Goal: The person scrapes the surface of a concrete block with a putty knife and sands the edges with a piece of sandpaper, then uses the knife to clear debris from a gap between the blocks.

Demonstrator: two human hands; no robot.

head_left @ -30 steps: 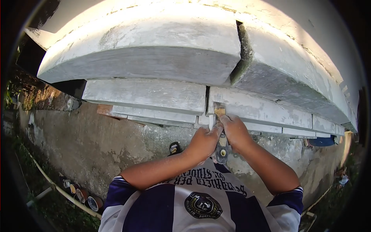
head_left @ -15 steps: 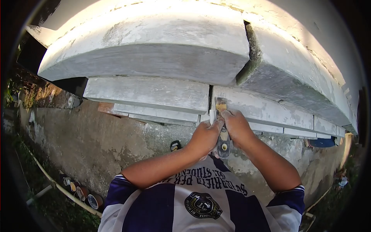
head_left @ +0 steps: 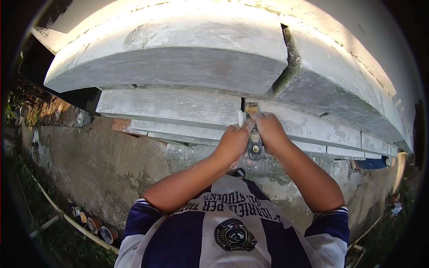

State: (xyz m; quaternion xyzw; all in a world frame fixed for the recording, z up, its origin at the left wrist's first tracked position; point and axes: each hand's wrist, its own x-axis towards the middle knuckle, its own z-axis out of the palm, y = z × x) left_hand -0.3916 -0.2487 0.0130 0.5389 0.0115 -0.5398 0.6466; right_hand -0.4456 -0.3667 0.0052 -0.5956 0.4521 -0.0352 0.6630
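A putty knife (head_left: 254,149) with a dark handle, a hole in its butt end and a smeared yellowish part near the blade points away from me, at the seam between two grey-white blocks. My right hand (head_left: 271,129) is closed round its right side. Against its left side presses my closed left hand (head_left: 235,139), with a narrow white strip (head_left: 241,118) sticking up from its grip. Pale dust coats my fingers. Just beyond the blade lie the left block (head_left: 170,105) and the right block (head_left: 308,120), the latter patchy with smears.
Overhead, a thick curved ledge (head_left: 170,67) runs across, split by a wide crack (head_left: 289,62). Lower blocks (head_left: 187,132) step down beneath. Below stretches a stained concrete surface (head_left: 111,165). Several pots (head_left: 108,233) and a pale pole (head_left: 67,217) are at lower left.
Both hands have moved slightly away from my body and a little left, carrying the putty knife and the white strip farther up along the seam.
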